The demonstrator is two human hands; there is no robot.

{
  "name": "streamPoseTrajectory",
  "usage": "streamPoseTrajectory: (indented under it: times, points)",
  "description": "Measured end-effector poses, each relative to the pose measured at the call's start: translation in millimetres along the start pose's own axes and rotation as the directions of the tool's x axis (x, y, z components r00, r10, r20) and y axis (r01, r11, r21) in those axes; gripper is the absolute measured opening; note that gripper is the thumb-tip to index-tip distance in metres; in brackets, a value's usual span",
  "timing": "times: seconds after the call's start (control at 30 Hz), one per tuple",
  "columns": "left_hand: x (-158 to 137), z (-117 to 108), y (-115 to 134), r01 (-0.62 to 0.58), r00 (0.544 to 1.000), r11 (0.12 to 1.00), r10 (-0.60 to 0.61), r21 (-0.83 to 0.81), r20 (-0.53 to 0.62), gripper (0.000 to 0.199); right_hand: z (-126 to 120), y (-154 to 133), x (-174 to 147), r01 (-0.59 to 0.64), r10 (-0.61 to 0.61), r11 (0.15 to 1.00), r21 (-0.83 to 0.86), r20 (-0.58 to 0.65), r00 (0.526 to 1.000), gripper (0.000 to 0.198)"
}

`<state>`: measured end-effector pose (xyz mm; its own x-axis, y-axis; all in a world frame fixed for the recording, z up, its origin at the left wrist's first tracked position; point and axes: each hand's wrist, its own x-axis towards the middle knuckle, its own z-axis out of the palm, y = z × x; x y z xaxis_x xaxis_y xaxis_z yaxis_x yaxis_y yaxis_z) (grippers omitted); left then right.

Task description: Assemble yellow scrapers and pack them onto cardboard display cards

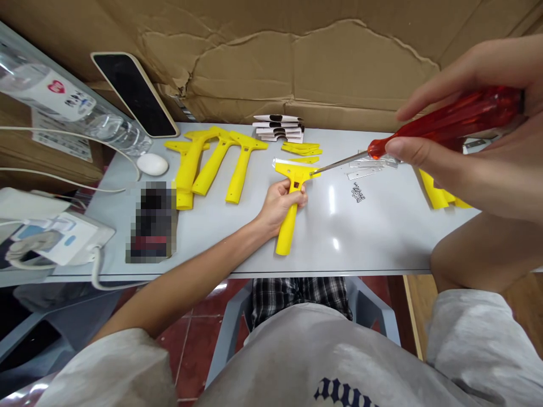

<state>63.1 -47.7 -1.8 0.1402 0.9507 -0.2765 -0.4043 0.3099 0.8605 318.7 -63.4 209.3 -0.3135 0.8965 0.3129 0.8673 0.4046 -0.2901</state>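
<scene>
My left hand (280, 206) is closed around the neck of a yellow scraper (287, 229), whose wide head points away from me with a pale blade edge along its top. In my right hand (470, 152) is a screwdriver (441, 121) with a clear red handle. Its metal shaft slants down to the left, and the tip meets the right part of the scraper head, at or near a screw. Just behind the head lie several flat yellow strips (302, 148). To its right are a pile of dark screws (358, 192) and several thin metal blades (367, 167).
Several yellow scrapers (240, 172) lie on the grey table (237, 237) at the left, near a white egg-shaped object (153, 164). A phone (136, 93) leans beside a water bottle (76, 102). Folded white packets (279, 129) stand against the cardboard (322, 68). A power strip (80, 237) with cables sits left.
</scene>
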Motion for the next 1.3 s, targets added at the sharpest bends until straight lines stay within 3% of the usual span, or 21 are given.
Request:
streamPoseTrajectory:
  times: [0.2,0.33,0.5,0.6,0.73,0.83,0.93,1.07,1.2,1.3]
  points:
    - [1,-1,-1,0.0,1.0,1.0,0.0,0.01,0.012,0.027,1,-3,10,-0.006,0.007,0.998,0.055,-0.022,1.0,0.039]
    - [1,0,2,-0.003,1.0,1.0,0.003,-0.005,0.019,0.025,0,-3,11,0.056,-0.055,0.998,0.02,-0.037,0.998,0.043]
    - [-1,3,4,-0.01,0.999,1.0,0.01,-0.002,0.045,0.024,-8,25,-7,0.038,-0.038,0.999,-0.024,0.0,0.999,0.062]
    - [-1,3,4,-0.018,0.998,1.0,0.018,-0.008,0.053,0.024,-6,45,-27,0.093,-0.091,0.992,-0.091,0.023,0.996,0.069]
    - [0,5,1,-0.056,0.997,0.998,0.055,0.009,0.06,0.023,16,62,-60,0.209,-0.195,0.966,-0.15,0.105,0.975,0.043]
    - [2,9,-6,-0.094,0.995,0.992,0.092,0.086,0.028,0.029,41,71,-84,0.077,-0.057,0.99,-0.121,0.158,0.986,0.042]
    - [6,11,-14,-0.134,0.989,0.947,0.148,0.293,-0.026,0.038,63,81,-103,-0.04,0.041,0.999,-0.007,0.172,0.984,0.038]
    - [9,5,-15,-0.169,0.972,0.75,0.235,0.639,-0.018,0.038,90,104,-118,-0.156,0.151,0.986,0.053,0.099,0.984,0.038]
    - [8,-11,-3,-0.152,0.964,0.576,0.266,0.803,-0.008,0.053,120,128,-116,-0.239,0.239,0.967,0.084,0.014,0.971,0.041]
    - [7,-19,7,-0.084,0.979,0.62,0.199,0.78,-0.053,0.059,139,142,-108,-0.256,0.26,0.961,0.101,-0.022,0.965,0.045]
